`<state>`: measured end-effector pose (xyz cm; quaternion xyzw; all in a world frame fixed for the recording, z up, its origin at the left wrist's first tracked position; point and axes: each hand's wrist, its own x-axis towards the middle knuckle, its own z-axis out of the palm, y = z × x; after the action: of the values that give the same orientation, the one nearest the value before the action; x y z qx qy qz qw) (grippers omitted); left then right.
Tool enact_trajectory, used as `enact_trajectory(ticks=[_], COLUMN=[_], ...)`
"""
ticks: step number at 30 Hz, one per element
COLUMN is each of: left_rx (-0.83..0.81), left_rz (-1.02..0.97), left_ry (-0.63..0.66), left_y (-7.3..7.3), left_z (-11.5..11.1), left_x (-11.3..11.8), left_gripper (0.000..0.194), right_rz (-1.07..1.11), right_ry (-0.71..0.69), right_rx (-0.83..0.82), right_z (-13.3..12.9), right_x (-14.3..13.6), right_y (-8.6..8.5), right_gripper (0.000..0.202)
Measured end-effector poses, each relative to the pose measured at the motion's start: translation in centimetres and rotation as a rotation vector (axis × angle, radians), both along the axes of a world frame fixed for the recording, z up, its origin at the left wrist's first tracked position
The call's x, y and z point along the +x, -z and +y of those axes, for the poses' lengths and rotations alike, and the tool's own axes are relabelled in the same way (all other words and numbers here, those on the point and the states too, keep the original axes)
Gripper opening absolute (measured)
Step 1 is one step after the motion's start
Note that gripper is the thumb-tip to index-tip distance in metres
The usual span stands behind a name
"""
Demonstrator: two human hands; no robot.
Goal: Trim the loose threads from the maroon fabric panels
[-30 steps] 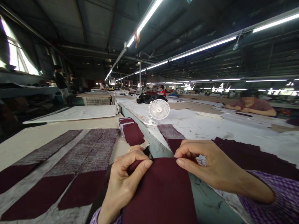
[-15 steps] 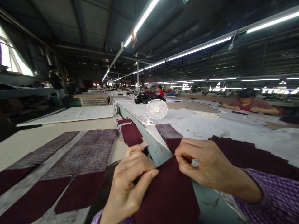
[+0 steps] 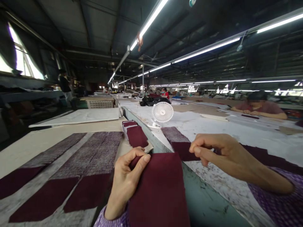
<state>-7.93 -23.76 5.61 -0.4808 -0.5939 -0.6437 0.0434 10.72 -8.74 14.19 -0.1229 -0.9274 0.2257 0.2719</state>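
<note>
Near the white worktop (image 3: 213,130)'s left edge stands a fan (image 3: 162,112), label unreadable, a crate (image 3: 100,104) beyond; your left hand (image 3: 126,181) pinches maroon cloth (image 3: 161,189), your right hand (image 3: 221,153) is closed, contents unclear.

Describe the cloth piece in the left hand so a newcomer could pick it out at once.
Start at the white-covered table with the white fan and follow its pale green side toward the camera. There the left hand pinches a dark maroon cloth piece by its top edge. Unlike the maroon pieces lying flat nearby, this one is held up.
</note>
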Motion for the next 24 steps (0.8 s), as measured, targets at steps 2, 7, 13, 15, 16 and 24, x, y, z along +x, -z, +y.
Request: enact_trajectory(ticks=[2, 7, 13, 15, 16, 24], left_rx=[0.014, 0.092, 0.132, 0.117, 0.100, -0.182], left_rz=[0.036, 0.240, 0.388, 0.410, 0.412, -0.375], left_ry=[-0.025, -0.048, -0.047, 0.000, 0.038, 0.573], left_y=[0.1, 0.2, 0.0, 0.0, 0.0, 2.9], left_z=[0.7, 0.5, 0.8, 1.2, 1.4, 3.8], left_x=[0.3, 0.5, 0.8, 1.2, 1.4, 0.3], left_gripper=[0.017, 0.016, 0.014, 0.014, 0.013, 0.027], right_rz=[0.014, 0.052, 0.188, 0.178, 0.144, 0.116], right_ry=[-0.026, -0.055, -0.087, -0.127, -0.152, -0.463], right_rx=[0.001, 0.028, 0.126, 0.145, 0.131, 0.196], right_z=[-1.0, -1.2, -1.3, -1.4, -1.3, 1.5], right_x=[0.1, 0.2, -0.1, -0.4, -0.5, -2.2], right_y=[-0.1, 0.2, 0.8, 1.2, 1.4, 3.1], right_gripper=[0.019, 0.019, 0.014, 0.013, 0.014, 0.022])
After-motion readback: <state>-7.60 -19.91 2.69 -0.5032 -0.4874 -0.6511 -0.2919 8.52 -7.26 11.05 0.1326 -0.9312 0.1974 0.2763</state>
